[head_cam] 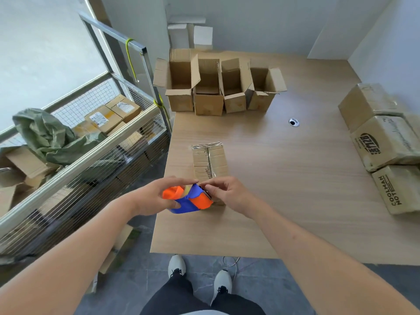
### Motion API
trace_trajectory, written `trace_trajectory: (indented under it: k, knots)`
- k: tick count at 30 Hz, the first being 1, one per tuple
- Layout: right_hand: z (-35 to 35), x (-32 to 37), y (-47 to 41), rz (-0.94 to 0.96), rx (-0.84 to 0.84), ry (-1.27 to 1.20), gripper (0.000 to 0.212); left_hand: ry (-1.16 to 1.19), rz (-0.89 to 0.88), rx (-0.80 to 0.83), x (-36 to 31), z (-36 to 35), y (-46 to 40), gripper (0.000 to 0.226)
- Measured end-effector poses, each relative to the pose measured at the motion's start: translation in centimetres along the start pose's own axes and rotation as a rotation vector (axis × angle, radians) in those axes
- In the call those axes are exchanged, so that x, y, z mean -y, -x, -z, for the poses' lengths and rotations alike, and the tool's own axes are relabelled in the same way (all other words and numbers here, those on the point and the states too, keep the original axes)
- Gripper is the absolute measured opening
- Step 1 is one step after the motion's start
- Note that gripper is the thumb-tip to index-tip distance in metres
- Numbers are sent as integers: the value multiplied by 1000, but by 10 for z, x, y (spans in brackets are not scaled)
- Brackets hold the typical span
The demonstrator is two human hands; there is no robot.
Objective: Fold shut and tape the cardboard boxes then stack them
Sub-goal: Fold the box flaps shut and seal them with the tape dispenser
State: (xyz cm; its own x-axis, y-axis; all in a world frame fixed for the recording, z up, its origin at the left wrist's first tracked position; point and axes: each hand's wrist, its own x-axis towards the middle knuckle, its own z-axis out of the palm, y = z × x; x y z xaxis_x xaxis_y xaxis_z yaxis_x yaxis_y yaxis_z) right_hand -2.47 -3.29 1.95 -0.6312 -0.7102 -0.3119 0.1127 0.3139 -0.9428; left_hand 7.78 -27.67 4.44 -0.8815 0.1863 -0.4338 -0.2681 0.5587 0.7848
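orange-blue tape dispenser (188, 198), brown boxes (218, 87), wood-grain table (284, 178)

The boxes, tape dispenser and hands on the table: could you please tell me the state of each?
Near box: flaps folded shut, tape along seam.
Four far boxes: flaps open, untaped.
Tape dispenser: held over near box's front end.
Left hand: grips dispenser.
Right hand: pinches at dispenser's blade.

A light wood-grain table (284, 178) has a round metal cable grommet (294, 122). Left of it stands a wire-mesh metal cart (86, 160) holding a crumpled green sack (50, 137).
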Motion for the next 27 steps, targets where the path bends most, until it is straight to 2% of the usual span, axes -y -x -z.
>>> trace_trajectory:
  k: [3,8,13,15,17,23,27]
  knots:
    - [5,-4,7,5,-50,27,12,25,-3,-30,-9,-12,7,80]
    - [5,-8,18,47,-229,28,7,-11,-22,-42,-24,-31,12,75]
    - [1,-17,21,-45,-273,27,9,-82,-30,-10,-22,-40,14,68]
    - [0,-20,20,-78,-316,33,8,-153,-30,0,-16,-33,16,67]
    - [8,-25,20,-111,-424,74,16,-229,-5,19,-5,-19,22,64]
    - [36,-48,19,-158,-624,138,17,-219,76,32,27,10,32,57]
    - [31,-69,15,-205,-688,160,3,-242,90,72,26,12,14,55]
